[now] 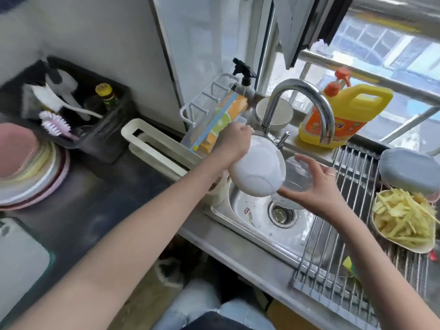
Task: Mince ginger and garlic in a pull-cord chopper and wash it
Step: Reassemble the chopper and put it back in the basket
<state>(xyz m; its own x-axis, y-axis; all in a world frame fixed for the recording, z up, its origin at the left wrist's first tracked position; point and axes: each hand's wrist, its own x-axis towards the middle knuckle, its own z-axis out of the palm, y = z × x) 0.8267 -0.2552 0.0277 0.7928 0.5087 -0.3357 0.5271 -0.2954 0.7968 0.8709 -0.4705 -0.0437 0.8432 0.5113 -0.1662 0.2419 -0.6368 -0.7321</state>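
Over sink [240, 203], below tap [307, 103]: white lid [258, 167], gripped at its far edge by left hand [234, 139]; clear bowl [297, 177] beside it, right hand [316, 186] fingers curled around.

Cannot see the left hand [234, 139] fingers, tucked behind the white chopper lid [258, 166]. Clear chopper bowl [296, 176] partly hidden by the lid and right hand [314, 189]. Blurry stack of plates [28, 167], cut off at the left edge.
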